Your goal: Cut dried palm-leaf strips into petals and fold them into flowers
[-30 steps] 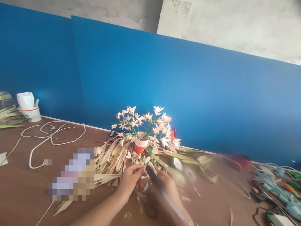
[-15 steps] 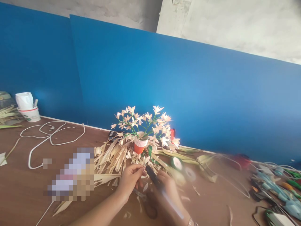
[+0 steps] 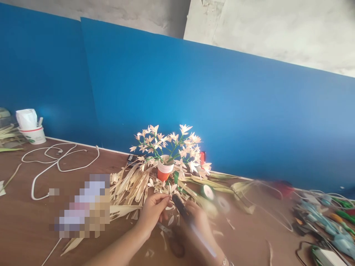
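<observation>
My left hand (image 3: 152, 213) pinches a small pale piece of dried leaf (image 3: 168, 208) between thumb and fingers, low at the middle of the brown table (image 3: 24, 229). My right hand (image 3: 198, 231), blurred, grips a dark slim tool (image 3: 180, 207) whose tip points up-left at that piece. Scissors (image 3: 173, 240) lie on the table under both hands. Just behind them stands an orange paper cup (image 3: 164, 170) holding handmade cream flowers (image 3: 169, 145) on green stems, with a heap of dried leaf strips (image 3: 133, 183) around it.
A white cable (image 3: 55, 162) loops at the left, near a white cup (image 3: 33, 133) with a tissue. Green tape rolls (image 3: 208, 192) lie right of the hands. Cables and glue guns (image 3: 327, 225) crowd the right side. A blue board (image 3: 222, 111) backs the table.
The hands hold the same pose. The view has drifted slightly, so the things on the table sit a little further left in the picture.
</observation>
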Motion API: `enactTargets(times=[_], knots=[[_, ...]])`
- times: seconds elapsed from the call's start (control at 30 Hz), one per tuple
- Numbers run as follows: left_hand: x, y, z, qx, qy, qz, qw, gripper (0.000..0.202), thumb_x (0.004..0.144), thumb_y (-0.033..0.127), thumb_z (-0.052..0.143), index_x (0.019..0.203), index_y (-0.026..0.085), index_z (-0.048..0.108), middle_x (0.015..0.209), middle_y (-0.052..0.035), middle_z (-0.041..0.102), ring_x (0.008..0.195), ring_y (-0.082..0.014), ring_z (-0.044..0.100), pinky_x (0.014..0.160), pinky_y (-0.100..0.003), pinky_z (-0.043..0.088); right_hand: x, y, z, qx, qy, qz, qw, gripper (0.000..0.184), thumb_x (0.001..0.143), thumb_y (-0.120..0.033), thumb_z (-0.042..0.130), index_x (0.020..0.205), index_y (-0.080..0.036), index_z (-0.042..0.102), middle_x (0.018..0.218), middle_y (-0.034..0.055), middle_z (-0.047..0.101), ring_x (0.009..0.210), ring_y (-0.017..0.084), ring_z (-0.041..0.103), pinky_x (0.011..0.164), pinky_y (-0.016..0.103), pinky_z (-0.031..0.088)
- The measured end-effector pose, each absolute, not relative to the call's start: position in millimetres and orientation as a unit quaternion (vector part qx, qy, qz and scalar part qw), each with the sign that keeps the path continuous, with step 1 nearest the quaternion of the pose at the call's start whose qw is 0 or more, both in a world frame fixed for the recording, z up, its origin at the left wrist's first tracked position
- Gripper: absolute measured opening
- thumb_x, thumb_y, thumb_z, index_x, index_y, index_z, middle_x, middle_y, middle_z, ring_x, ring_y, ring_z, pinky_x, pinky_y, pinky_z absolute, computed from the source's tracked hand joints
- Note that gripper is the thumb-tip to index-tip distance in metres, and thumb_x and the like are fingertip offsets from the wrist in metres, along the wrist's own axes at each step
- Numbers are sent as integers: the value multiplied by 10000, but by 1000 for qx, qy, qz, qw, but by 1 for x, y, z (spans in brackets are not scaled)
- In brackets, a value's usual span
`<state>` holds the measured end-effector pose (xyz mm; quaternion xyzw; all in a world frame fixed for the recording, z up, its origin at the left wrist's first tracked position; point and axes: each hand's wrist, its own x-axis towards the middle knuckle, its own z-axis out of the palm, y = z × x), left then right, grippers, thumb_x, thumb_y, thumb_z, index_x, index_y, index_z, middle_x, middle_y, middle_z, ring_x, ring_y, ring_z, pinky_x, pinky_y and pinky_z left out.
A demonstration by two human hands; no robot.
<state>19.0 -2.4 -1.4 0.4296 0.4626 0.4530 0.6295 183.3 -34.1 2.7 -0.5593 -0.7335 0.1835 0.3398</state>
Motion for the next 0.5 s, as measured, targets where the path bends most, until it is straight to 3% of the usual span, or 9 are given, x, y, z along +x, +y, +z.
enactTargets(times=[0.13,0.3,0.43,0.5], knots=[[18,-3,0,432,455,457,631,351,676,448,644,844,141,674,670,-24,668,388,-77,499,362,-186,293,191,-32,6,-584,-743,130,301,41,610,-146,558,614,-187,558,616,7,573,553,160,536,486,226,355],[17,-1,0,426,460,461,628,361,673,445,647,856,134,670,676,-32,675,386,-72,492,364,-181,294,228,-40,31,-717,-673,74,167,35,711,-254,530,715,-227,553,617,3,611,546,175,544,499,243,317],[17,2,-4,427,448,475,626,358,680,436,647,866,131,667,671,-24,664,388,-67,494,361,-172,292,287,-47,37,-756,-639,88,109,271,681,-197,523,940,-241,588,810,31,664,711,203,605,578,250,369],[17,2,-5,419,447,481,627,354,672,429,655,861,131,667,662,-21,661,385,-65,491,360,-170,293,310,-49,32,-777,-619,82,78,322,654,-175,528,961,-231,608,862,54,669,813,231,615,628,264,394]])
